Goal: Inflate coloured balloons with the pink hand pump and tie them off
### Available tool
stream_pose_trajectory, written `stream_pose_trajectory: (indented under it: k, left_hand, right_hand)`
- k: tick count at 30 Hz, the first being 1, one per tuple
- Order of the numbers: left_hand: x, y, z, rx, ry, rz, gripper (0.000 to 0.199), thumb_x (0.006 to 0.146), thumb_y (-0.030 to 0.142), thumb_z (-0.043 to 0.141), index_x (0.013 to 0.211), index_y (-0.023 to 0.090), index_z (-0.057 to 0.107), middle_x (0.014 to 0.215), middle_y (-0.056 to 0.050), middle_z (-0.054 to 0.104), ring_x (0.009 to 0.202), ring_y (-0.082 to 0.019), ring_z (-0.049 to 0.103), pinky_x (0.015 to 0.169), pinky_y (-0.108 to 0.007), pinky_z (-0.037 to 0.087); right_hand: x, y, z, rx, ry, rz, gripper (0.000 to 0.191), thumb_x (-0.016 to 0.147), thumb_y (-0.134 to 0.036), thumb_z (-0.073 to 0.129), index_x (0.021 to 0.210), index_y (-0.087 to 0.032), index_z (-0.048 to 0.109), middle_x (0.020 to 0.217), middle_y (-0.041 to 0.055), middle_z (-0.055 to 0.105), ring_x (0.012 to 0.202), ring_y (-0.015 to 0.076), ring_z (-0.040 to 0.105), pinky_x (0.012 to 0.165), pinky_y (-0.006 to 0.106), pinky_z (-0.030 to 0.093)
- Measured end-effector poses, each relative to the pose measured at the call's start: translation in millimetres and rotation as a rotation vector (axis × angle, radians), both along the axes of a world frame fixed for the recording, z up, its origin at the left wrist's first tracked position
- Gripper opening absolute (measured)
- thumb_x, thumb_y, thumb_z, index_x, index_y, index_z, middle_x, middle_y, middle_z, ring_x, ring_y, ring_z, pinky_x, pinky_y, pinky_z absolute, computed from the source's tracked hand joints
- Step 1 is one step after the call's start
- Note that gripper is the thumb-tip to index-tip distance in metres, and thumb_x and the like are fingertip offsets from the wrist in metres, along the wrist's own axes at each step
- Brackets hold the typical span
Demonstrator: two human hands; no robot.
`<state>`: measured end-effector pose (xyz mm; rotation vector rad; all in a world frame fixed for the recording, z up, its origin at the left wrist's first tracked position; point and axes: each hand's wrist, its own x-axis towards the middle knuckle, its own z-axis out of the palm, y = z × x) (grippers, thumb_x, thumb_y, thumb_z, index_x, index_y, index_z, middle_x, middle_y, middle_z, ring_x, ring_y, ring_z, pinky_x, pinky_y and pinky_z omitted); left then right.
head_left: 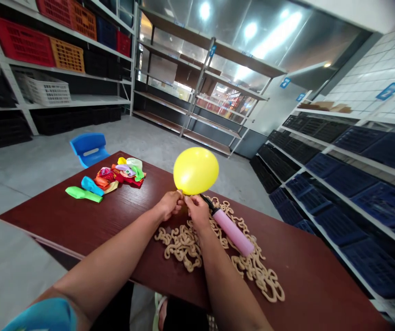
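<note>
An inflated yellow balloon (196, 170) stands up from my two hands above the table's far edge. My left hand (172, 203) pinches the balloon's neck from the left. From the right, my right hand (197, 209) closes its thumb and fingers on the same neck; the neck itself is mostly hidden by the fingers. Just right of my right hand lies a pink hand pump (234, 232) with a black end. It rests on a tangled, beige, cord-like openwork piece (183, 243), which spreads beneath my hands and forearms.
Uninflated balloons (106, 178) in several colours lie in a pile at the left of the brown table (115, 230). A blue chair (89, 148) stands behind it. Shelves with crates (21, 41) line the left; dark blue crates (338, 197) fill the right-hand racks.
</note>
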<state>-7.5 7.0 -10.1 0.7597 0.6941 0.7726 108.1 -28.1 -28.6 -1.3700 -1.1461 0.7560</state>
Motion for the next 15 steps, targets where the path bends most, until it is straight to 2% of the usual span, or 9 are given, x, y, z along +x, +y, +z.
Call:
stream_pose_trajectory:
  k: [2,4,9,12,15]
  left_hand:
    - [3.6,0.3,-6.1,0.186,0.224,0.128,0.028,0.083,0.038,0.040,0.064,0.017,0.040,0.048,0.005,0.035,0.035,-0.004,0.025,0.034,-0.017,0.018]
    - [4.2,1.9,-10.5,0.340,0.404,0.197,0.032,0.083,0.041,0.036,0.063,0.017,0.044,0.049,0.003,0.040,0.038,-0.006,0.032,0.039,-0.019,0.025]
    - [-2.2,8.5,-14.4,0.717,0.873,0.246,0.038,0.086,0.038,0.028,0.066,0.017,0.052,0.062,-0.005,0.054,0.058,-0.014,0.050,0.056,-0.025,0.035]
    - [-2.3,8.0,-15.3,0.859,0.999,0.228,0.036,0.087,0.034,0.026,0.073,0.017,0.054,0.073,-0.009,0.059,0.069,-0.017,0.053,0.064,-0.028,0.035]
    - [0.6,3.9,-15.0,0.898,1.010,0.187,0.032,0.087,0.030,0.027,0.076,0.017,0.054,0.076,-0.009,0.060,0.070,-0.017,0.055,0.065,-0.027,0.036]
  right_hand:
    - [-1.2,-3.1,3.6,0.009,-0.048,0.060,0.028,0.070,-0.047,0.057,0.071,-0.018,0.055,0.048,-0.0062,0.044,0.039,0.0069,0.036,0.037,0.020,0.029]
    - [-1.8,-5.8,7.0,0.030,-0.116,0.094,0.026,0.072,-0.044,0.054,0.073,-0.019,0.056,0.050,-0.0052,0.048,0.042,0.0079,0.039,0.040,0.020,0.032]
    - [0.1,-10.0,13.4,0.089,-0.282,0.127,0.021,0.073,-0.039,0.052,0.074,-0.020,0.060,0.060,-0.0018,0.057,0.051,0.0108,0.047,0.049,0.022,0.038]
    - [1.8,-12.4,17.1,0.091,-0.298,0.150,0.022,0.075,-0.039,0.050,0.077,-0.020,0.061,0.060,-0.0012,0.057,0.054,0.0120,0.049,0.051,0.023,0.039]
    - [3.3,-13.7,20.4,0.119,-0.289,0.158,0.022,0.076,-0.039,0.050,0.081,-0.021,0.061,0.066,-0.0002,0.058,0.057,0.0121,0.050,0.053,0.024,0.040]
